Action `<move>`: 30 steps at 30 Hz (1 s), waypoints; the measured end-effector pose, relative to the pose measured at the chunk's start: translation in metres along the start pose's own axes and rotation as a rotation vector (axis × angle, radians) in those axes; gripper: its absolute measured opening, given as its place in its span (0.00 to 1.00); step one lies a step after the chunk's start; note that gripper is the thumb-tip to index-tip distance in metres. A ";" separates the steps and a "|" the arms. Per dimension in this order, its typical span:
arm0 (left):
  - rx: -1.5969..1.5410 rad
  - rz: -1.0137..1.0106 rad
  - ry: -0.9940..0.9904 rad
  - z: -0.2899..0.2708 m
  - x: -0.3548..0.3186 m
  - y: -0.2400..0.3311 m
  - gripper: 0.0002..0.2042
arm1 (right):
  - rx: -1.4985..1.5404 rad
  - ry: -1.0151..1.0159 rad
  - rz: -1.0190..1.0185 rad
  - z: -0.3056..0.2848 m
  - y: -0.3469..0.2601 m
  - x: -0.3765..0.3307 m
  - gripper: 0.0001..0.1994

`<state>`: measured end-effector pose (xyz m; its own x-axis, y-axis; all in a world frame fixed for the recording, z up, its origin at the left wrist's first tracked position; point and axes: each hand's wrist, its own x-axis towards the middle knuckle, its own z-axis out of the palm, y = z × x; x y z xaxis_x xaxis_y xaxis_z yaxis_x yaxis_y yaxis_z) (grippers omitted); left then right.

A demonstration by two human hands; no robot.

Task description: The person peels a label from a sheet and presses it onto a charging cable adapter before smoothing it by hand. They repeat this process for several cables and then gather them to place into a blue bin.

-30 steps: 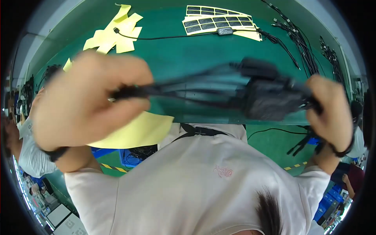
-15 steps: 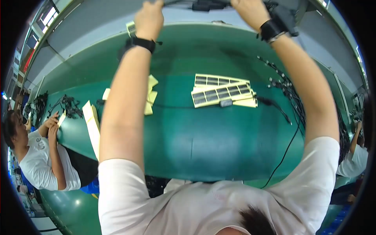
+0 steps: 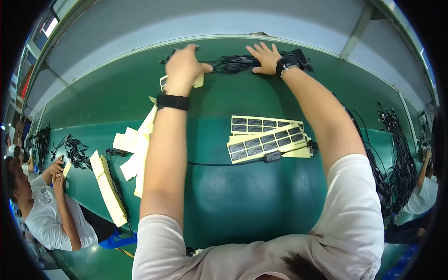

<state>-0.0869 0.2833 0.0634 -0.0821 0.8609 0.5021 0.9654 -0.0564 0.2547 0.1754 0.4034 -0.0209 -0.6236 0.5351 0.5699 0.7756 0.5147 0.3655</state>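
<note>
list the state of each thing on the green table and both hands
left hand: closed on the cable bundle's end
right hand: open, flat on the bundle
black cable bundle: lying stretched along the far edge
label sheets: flat, overlapping
single black cable: loose on the table

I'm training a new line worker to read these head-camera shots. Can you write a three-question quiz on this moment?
1. True or false: the right hand lies flat, fingers spread, on the black cable bundle.
2. What is the left hand doing? A) resting in a lap B) gripping the bundle's left end C) lifting a label sheet
3. Fill in: the label sheets lie on the ____ table.

Key: 1 true; 2 B; 3 green.
</note>
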 end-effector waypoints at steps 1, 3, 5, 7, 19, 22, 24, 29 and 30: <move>-0.084 0.063 -0.011 -0.025 -0.001 0.002 0.25 | 0.014 -0.031 0.006 -0.023 -0.001 0.006 0.26; -0.383 -0.011 -0.009 -0.078 -0.004 0.023 0.21 | 0.365 -0.680 0.011 -0.109 0.006 0.024 0.26; -0.707 0.018 0.033 -0.127 -0.030 0.058 0.17 | 0.363 -0.548 -0.004 -0.178 0.021 -0.001 0.25; -0.864 0.182 0.017 -0.147 -0.060 0.070 0.14 | 0.463 -0.382 -0.014 -0.255 0.021 -0.037 0.25; -1.446 -0.048 -1.046 -0.135 -0.222 0.096 0.12 | 0.282 -0.629 0.717 -0.357 0.122 -0.360 0.40; -1.345 -0.210 -1.127 -0.100 -0.234 0.116 0.10 | 0.205 -0.711 0.822 -0.308 0.096 -0.399 0.47; -1.322 -0.233 -1.202 -0.088 -0.241 0.127 0.08 | -0.032 -0.548 0.709 -0.286 0.095 -0.414 0.46; -1.299 -0.055 -1.014 -0.077 -0.250 0.109 0.04 | 0.031 -0.746 0.574 -0.256 0.090 -0.346 0.19; -1.191 0.112 -0.991 -0.053 -0.248 0.085 0.09 | 0.053 -0.614 0.578 -0.242 0.086 -0.346 0.13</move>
<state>0.0024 0.0384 0.0042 0.6291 0.7761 -0.0431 0.1682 -0.0818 0.9824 0.4810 0.1005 -0.0086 -0.0842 0.9852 0.1492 0.9930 0.0705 0.0953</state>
